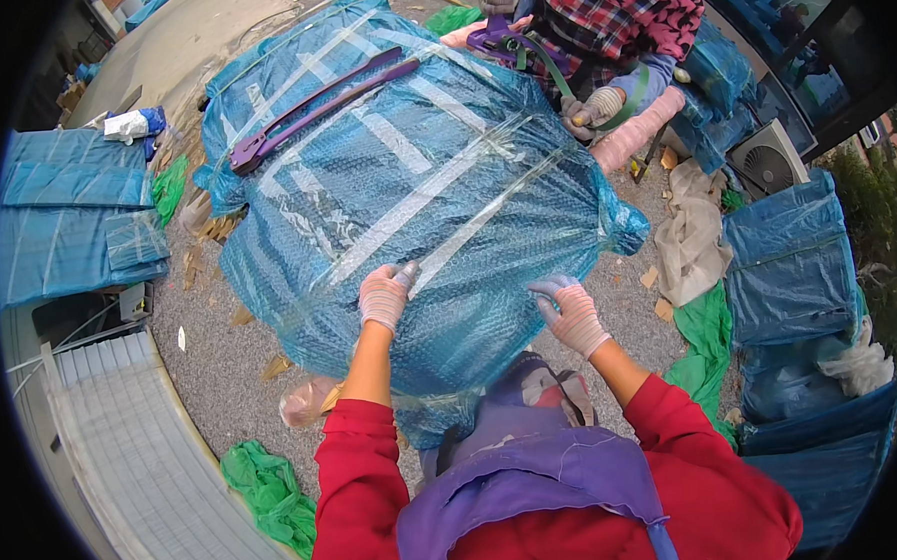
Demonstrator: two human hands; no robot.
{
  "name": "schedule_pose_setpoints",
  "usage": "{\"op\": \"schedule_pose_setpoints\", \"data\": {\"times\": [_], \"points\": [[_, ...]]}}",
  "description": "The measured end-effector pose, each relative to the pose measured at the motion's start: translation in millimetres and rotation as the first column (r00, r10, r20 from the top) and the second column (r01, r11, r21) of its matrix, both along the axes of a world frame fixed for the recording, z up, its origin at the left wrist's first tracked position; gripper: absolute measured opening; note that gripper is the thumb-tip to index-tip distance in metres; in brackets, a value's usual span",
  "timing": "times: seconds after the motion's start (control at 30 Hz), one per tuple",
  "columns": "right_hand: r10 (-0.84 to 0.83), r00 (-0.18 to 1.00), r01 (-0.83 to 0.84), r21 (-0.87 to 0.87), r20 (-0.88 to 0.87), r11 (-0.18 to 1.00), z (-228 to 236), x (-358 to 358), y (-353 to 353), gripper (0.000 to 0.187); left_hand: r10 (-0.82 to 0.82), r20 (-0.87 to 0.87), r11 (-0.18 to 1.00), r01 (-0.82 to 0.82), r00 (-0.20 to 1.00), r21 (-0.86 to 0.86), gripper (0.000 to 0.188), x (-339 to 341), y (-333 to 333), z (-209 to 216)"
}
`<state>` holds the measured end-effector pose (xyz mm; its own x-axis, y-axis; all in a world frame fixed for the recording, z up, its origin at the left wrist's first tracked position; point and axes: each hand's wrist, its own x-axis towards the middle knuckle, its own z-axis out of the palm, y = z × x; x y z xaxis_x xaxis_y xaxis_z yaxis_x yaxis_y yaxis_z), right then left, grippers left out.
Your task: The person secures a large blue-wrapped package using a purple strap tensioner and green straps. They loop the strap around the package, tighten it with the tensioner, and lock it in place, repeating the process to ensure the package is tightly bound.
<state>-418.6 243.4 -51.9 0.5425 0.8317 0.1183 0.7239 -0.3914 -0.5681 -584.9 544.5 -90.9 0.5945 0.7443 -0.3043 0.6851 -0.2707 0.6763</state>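
Observation:
A large bundle in blue bubble wrap (pixel 466 229), crossed by strips of clear tape (pixel 457 255), fills the middle in front of me. At its near side my left hand (pixel 383 297), in a pale knit glove with grey fingertips, is closed, thumb against fingers, at the lower end of a tape strip. What it pinches is too small to make out. My right hand (pixel 574 320), gloved alike, hovers over the near right edge of the bundle. Its thumb and forefinger are parted, with nothing visible between them.
A long-handled purple strapping tool (pixel 321 110) lies across the bundle. Beyond it a co-worker's gloved hand (pixel 596 110) holds a green strap (pixel 640 89) near a purple tensioner (pixel 498 40). Pink wrapped roll (pixel 640 131), green plastic sheeting (pixel 707 344) and blue-wrapped packages (pixel 793 255) lie around.

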Motion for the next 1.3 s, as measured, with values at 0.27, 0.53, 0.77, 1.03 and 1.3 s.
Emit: {"op": "schedule_pose_setpoints", "data": {"times": [0.27, 0.53, 0.77, 1.03, 1.3], "points": [[0.501, 0.855, -0.517, 0.138, 0.133, 0.845, 12, 26, 143, 0.031, 0.163, -0.082, 0.987, -0.163, 0.983, 0.001, 0.047, 6, -11, 29], [0.56, 0.827, -0.562, 0.079, 0.049, 0.823, -4, 58, 177, 0.021, 0.261, -0.207, 0.959, -0.228, 0.943, 0.169, 0.052, 15, -27, 35], [0.726, 0.688, -0.724, 0.064, -0.007, 0.686, 30, 50, 174, 0.024, 0.32, -0.236, 0.947, -0.298, 0.918, 0.123, 0.053, 19, -28, 36], [0.61, 0.775, -0.63, 0.12, 0.167, 0.767, -1, 69, 196, 0.037, 0.284, -0.309, 0.958, -0.259, 0.908, 0.119, 0.054, 24, -22, 33], [0.493, 0.864, -0.501, 0.076, 0.105, 0.862, -15, 78, 216, 0.018, 0.275, -0.261, 0.961, -0.253, 0.925, 0.115, 0.045, 21, -24, 37]]}}
